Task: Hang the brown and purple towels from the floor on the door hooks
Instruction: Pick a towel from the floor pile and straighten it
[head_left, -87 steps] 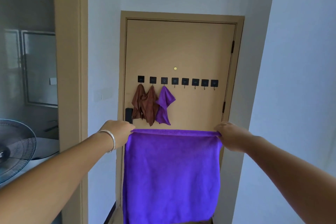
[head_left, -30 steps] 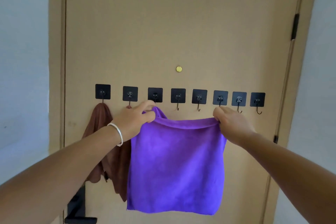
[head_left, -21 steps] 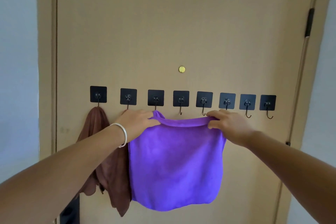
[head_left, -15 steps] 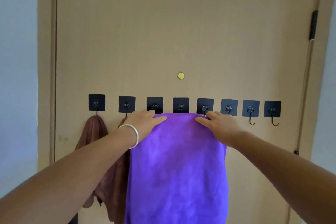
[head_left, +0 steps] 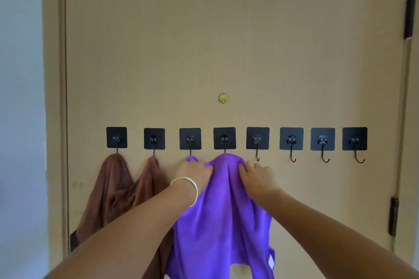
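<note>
The purple towel (head_left: 217, 215) in the middle of the frame is looking like soft, fuzzy cloth with no shine. The two brown towels (head_left: 113, 190) at the lower left are looking like the same fuzzy cloth. The door (head_left: 204, 41) is showing a smooth, dull tan face. The black hook pads (head_left: 291, 138) are looking flat and matt, and their thin hooks are looking like dark metal. A small gold disc (head_left: 223, 98) is shining like metal. A silver bracelet (head_left: 188, 188) is gleaming, smooth and glossy.

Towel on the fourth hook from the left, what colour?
Purple towel, plain, no pattern; the head view shows it, draped on the fourth hook.
</note>
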The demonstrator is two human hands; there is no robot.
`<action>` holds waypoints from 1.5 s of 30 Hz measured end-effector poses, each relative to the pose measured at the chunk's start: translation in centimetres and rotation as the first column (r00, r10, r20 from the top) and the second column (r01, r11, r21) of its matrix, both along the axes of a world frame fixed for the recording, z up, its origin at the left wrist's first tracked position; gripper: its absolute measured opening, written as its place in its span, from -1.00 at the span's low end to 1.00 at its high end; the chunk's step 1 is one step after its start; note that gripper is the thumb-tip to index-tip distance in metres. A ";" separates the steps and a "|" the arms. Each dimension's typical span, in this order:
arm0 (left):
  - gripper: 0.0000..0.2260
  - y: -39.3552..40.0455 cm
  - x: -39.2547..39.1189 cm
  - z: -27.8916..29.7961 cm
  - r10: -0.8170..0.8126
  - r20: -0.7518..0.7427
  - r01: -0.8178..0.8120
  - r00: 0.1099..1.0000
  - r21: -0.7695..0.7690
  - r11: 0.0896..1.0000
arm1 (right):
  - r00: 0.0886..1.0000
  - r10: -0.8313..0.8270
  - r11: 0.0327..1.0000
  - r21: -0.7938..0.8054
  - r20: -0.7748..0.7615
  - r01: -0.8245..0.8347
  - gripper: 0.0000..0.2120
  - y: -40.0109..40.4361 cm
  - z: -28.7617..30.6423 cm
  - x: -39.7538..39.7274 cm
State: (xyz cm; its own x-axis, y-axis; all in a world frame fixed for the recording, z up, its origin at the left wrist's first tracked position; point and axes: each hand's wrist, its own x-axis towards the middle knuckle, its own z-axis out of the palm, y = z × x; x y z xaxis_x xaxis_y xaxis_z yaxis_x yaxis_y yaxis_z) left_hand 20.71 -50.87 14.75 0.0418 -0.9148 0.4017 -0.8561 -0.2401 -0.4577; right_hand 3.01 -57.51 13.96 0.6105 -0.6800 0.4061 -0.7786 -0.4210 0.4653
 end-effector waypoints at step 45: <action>-0.52 -6.9 -24.0 3.2 -0.820 0.077 0.796 0.567 -0.308 0.522 | 0.941 -0.237 0.913 -0.277 0.240 0.301 -0.68 5.3 3.4 -31.3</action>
State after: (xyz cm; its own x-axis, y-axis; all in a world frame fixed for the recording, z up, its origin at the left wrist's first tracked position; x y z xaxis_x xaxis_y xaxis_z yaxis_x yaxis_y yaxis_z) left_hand -3.27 -57.78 17.97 -0.6192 -0.4167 0.6656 -0.7737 0.4688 -0.4262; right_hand -28.31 -52.22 17.33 0.3079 -0.6302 0.7128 -0.9309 -0.0446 0.3626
